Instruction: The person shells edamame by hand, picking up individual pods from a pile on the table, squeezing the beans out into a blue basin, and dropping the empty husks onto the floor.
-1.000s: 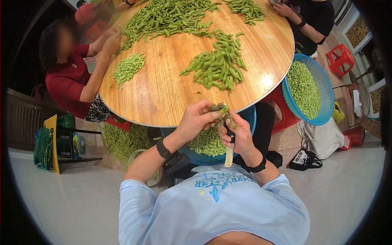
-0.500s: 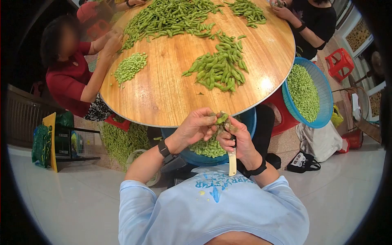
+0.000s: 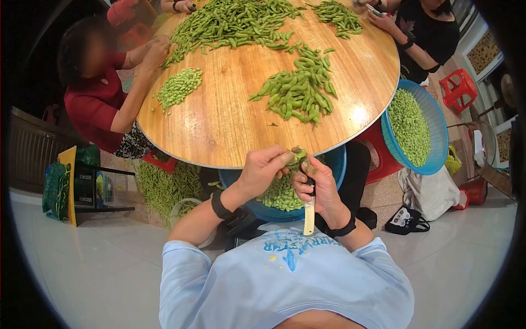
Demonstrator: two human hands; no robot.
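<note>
My left hand (image 3: 266, 169) is closed, pinching a green bean pod (image 3: 297, 157) between thumb and fingertips at the table's near edge. My right hand (image 3: 323, 189) is wrapped round a small knife (image 3: 309, 218); its cream handle end points down towards my shirt, and its blade is hidden. The right thumb and fingertips meet the pod from the other side. Below both hands sits a blue tub (image 3: 338, 170) with shelled green beans (image 3: 280, 194) in it. A heap of whole pods (image 3: 298, 88) lies on the table in front of me.
The round wooden table (image 3: 219, 120) bears a large pod pile (image 3: 230, 24) and a small heap of shelled beans (image 3: 179, 86). A blue basket of beans (image 3: 410, 129) stands at the right. Co-workers sit left and right. Pods cover the floor (image 3: 167, 186) at lower left.
Both hands stay together at the pod, with the left fingers shifted slightly around it. The knife handle has tilted a little to the left. The whole view has shifted slightly.
</note>
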